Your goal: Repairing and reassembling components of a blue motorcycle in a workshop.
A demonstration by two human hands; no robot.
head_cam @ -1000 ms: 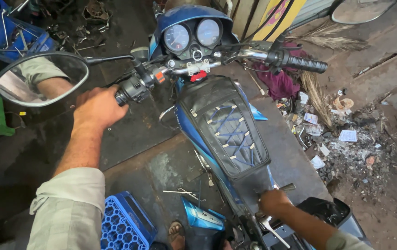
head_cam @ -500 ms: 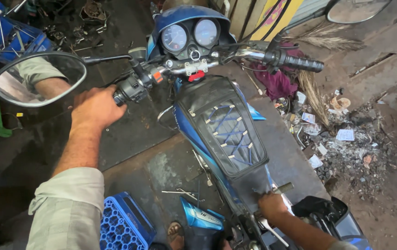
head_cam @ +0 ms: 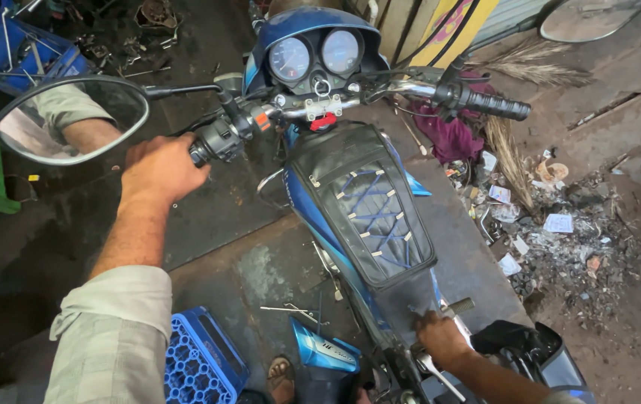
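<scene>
Oil-stained workshop floor (head_cam: 208,224) spreads under a blue motorcycle (head_cam: 350,194), which you look down on from above. Its long axis runs from the dials away from you back to the seat end near your body. Your left hand (head_cam: 159,168) sits left of the tank cover (head_cam: 369,206), fingers curled shut around the left handlebar grip (head_cam: 215,142), just below the round mirror (head_cam: 73,120). Your right hand (head_cam: 444,340) rests behind the tank cover at its rear tip, fingers bent down over the frame; whether they grasp anything, I cannot tell. A blue crate (head_cam: 200,359) lies left of the motorcycle's rear.
</scene>
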